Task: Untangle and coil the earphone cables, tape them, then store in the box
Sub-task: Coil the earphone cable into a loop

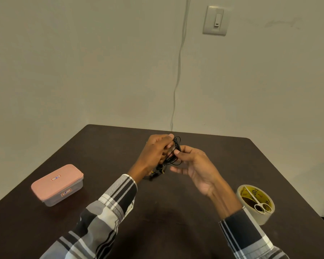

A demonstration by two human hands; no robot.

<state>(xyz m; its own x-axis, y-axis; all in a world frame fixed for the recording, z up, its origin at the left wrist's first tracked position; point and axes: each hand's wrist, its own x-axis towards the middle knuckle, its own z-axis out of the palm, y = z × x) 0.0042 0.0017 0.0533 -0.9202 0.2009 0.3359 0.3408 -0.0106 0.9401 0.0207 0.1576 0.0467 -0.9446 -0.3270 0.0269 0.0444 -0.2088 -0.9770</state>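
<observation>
Black earphone cables (173, 157) are bunched in loops above the middle of the dark table (176, 212). My left hand (155, 153) grips the bundle from the left, fingers curled over its top. My right hand (193, 166) pinches a strand at the bundle's right side between thumb and forefinger. The earbuds and a plug (157, 171) dangle below my left hand, close to the tabletop. A clear box with a pink lid (57, 184) stands shut at the left. A roll of tape (255, 203) lies flat at the right.
Small white-handled scissors (258, 201) rest across the top of the tape roll. A wall with a light switch (215, 20) and a thin hanging wire (178, 75) rises behind the table's far edge.
</observation>
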